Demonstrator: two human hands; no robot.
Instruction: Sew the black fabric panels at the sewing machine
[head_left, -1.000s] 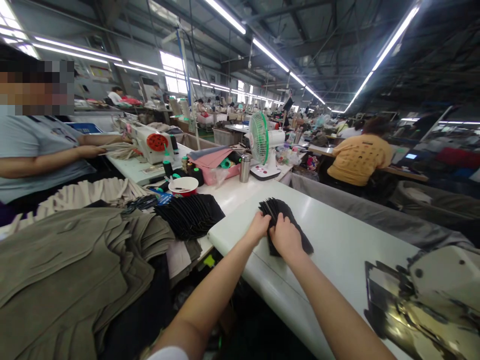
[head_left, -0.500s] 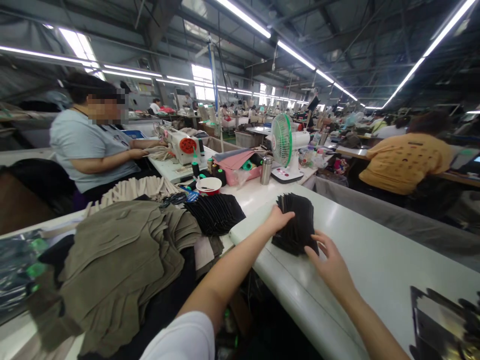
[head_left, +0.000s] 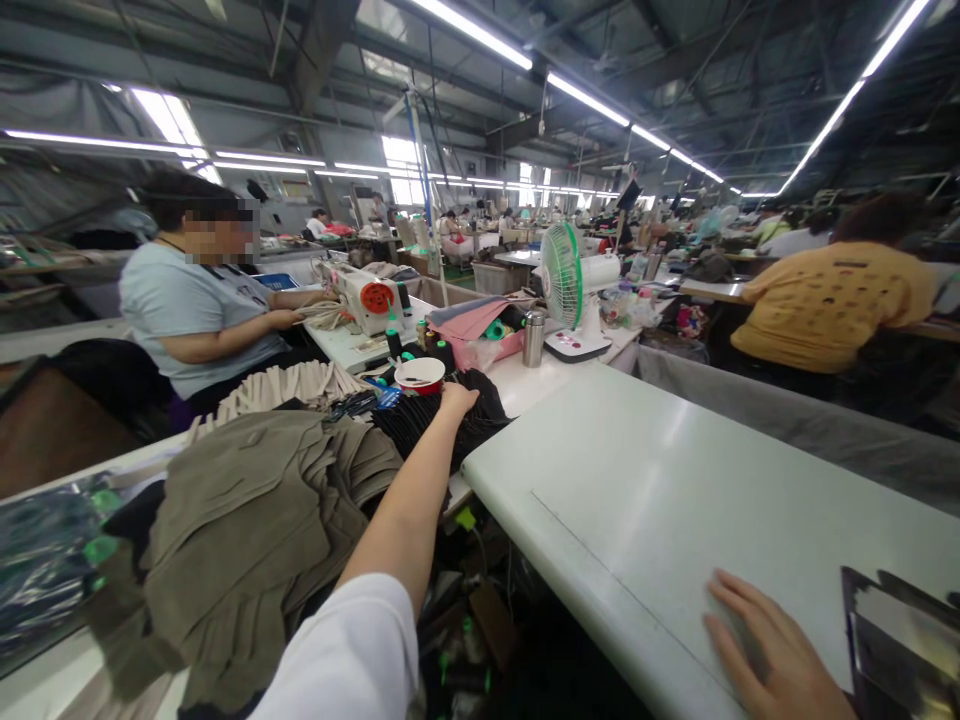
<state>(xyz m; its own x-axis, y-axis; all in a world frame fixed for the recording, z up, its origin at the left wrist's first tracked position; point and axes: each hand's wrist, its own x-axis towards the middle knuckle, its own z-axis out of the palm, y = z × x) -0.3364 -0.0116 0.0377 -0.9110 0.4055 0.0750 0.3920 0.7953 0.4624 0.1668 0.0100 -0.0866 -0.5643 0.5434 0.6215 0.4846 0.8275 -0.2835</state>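
Note:
My left hand (head_left: pixel 457 397) reaches forward and grips a stack of black fabric pieces (head_left: pixel 487 392), thumb pointing right. That stack lies against another pile of black fabric pieces (head_left: pixel 411 428), and my forearm hides part of both. Low on the right, my right hand (head_left: pixel 769 640) hovers over or rests on the pale tabletop (head_left: pixel 645 480); its fingers are apart and hold nothing. Which of the two, I cannot tell. Left of my left arm lies a heap of olive-brown cut fabric (head_left: pixel 255 510).
Behind my left hand stand a red-and-white bowl (head_left: pixel 420 374), thread spools, a pink box (head_left: pixel 487 345), a steel flask (head_left: pixel 533 340) and a green fan (head_left: pixel 564 275). A co-worker (head_left: pixel 202 300) sits at a sewing machine (head_left: pixel 367 298). Metal machine parts (head_left: pixel 900 640) are at lower right.
My left hand has carried the black stack left from the pale tabletop to the other black pile. My right hand has let go of the stack and drawn back toward the lower right.

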